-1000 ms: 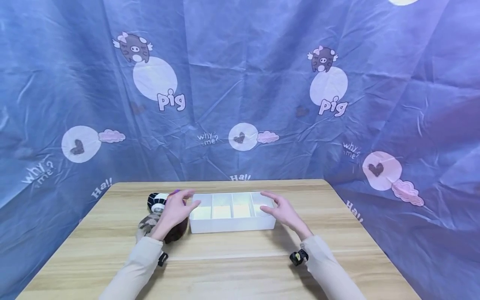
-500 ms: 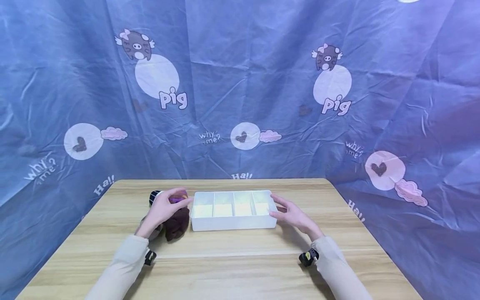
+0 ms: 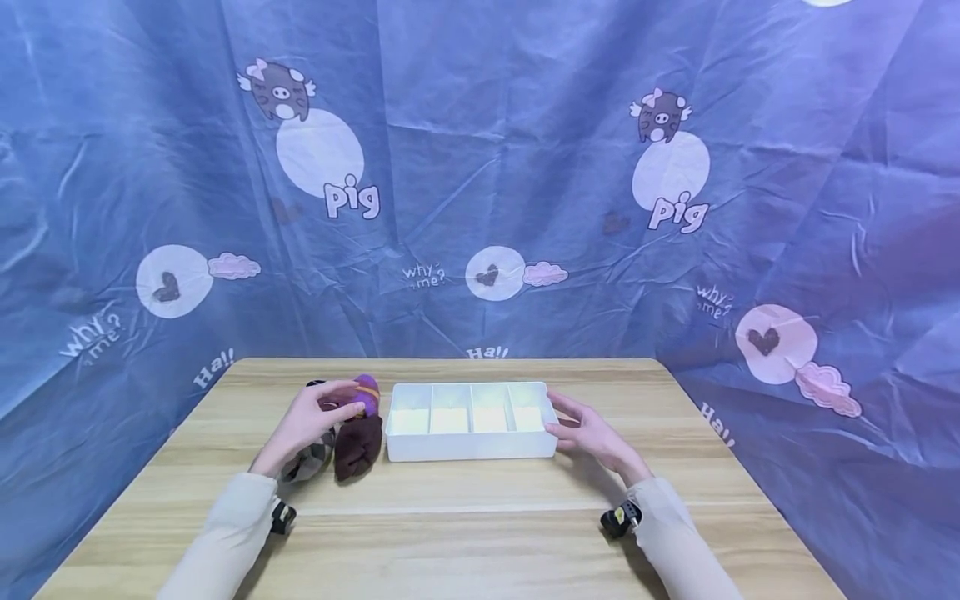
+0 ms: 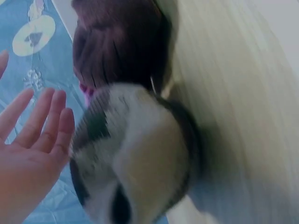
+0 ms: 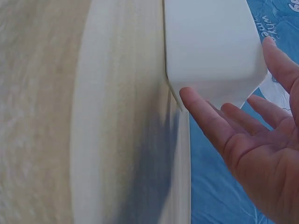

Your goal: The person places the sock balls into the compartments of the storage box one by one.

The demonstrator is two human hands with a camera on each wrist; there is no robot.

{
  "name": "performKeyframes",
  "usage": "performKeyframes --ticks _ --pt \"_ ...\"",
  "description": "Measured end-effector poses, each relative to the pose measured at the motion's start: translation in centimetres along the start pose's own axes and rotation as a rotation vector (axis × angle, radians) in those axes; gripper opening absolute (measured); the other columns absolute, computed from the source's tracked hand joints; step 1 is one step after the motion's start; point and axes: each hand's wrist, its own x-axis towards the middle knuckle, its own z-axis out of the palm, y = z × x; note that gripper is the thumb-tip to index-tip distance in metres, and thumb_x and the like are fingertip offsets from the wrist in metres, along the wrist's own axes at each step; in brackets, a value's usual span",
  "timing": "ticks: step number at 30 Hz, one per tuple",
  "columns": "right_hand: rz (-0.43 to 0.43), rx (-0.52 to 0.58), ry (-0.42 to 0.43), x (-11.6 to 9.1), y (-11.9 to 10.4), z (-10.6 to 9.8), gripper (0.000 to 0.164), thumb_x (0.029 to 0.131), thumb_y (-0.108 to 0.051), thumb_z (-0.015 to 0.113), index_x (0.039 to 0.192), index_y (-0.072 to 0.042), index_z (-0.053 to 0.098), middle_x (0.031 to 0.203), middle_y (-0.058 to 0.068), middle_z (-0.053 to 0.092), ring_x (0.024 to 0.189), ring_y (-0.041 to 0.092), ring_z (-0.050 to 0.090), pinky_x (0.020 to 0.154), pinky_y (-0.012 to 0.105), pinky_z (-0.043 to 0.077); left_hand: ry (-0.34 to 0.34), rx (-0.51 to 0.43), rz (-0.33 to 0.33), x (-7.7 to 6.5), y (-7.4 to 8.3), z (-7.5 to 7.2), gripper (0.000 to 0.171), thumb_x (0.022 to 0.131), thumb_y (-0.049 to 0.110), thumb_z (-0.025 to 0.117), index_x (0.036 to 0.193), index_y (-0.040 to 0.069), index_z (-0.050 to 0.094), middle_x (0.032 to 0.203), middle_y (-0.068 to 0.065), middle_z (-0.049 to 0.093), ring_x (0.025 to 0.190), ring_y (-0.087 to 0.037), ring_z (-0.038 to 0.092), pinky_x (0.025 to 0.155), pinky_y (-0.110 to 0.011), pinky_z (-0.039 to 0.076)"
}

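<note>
A white box (image 3: 472,446) with several compartments in a row stands on the wooden table. My right hand (image 3: 596,435) is at its right end, fingers extended along the end wall; in the right wrist view the fingertips touch or nearly touch the box (image 5: 212,42). My left hand (image 3: 306,421) hovers over a cluster of rolled socks left of the box, fingers loosely spread and holding nothing. The cluster has a dark brown sock (image 3: 358,448), a purple one with orange stripes (image 3: 367,392), a grey camouflage sock (image 4: 140,149) and a black one mostly hidden behind the hand.
The wooden table (image 3: 480,542) extends toward me and to both sides. A blue printed curtain (image 3: 450,183) hangs behind and around it. Small black wrist cameras sit at both sleeves.
My left hand has moved left, away from the box's left end, uncovering the brown and purple socks. The right hand has shifted from over the right rim to outside the right end.
</note>
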Motion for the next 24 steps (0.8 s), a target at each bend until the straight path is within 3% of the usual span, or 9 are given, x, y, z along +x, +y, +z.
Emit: performKeyframes --ticks 6,13,19,24 --pt "0.010 0.062 -0.012 -0.1 0.5 -0.3 0.077 0.093 -0.011 0.066 0.156 -0.008 0.021 0.161 0.023 0.016 0.141 0.047 0.031 0.100 0.043 0.049 -0.027 -0.076 -0.008 -0.5 -0.9 -1.0 0.047 0.088 0.025 0.075 0.127 0.001 0.062 0.118 -0.019 0.069 0.091 -0.009 0.069 0.080 -0.021 0.054" --pt "0.009 0.074 0.026 -0.2 0.9 -0.5 0.072 0.093 -0.009 0.065 0.154 -0.006 0.026 0.158 0.027 0.021 0.135 0.045 0.042 0.096 0.041 0.052 -0.041 -0.126 -0.053 -1.1 -1.8 -1.9 0.050 0.085 0.023 0.078 0.126 -0.001 0.063 0.120 -0.024 0.066 0.090 -0.010 0.068 0.076 -0.024 0.055" --pt "0.005 0.095 0.039 -0.5 0.9 -0.6 0.071 0.092 -0.009 0.067 0.152 -0.003 0.030 0.157 0.027 0.024 0.118 0.030 0.060 0.093 0.040 0.054 -0.039 -0.087 -0.059 -1.9 -2.4 -2.6 0.054 0.082 0.024 0.080 0.124 -0.004 0.063 0.119 -0.028 0.065 0.089 -0.016 0.067 0.073 -0.024 0.056" --pt "0.001 0.149 0.031 -0.6 0.9 -0.5 0.069 0.092 -0.007 0.067 0.151 0.000 0.031 0.156 0.029 0.026 0.110 0.022 0.064 0.093 0.039 0.054 -0.058 -0.138 -0.105 -2.5 -3.2 -3.2 0.058 0.081 0.022 0.081 0.128 -0.004 0.059 0.115 -0.030 0.065 0.084 -0.014 0.068 0.072 -0.027 0.058"
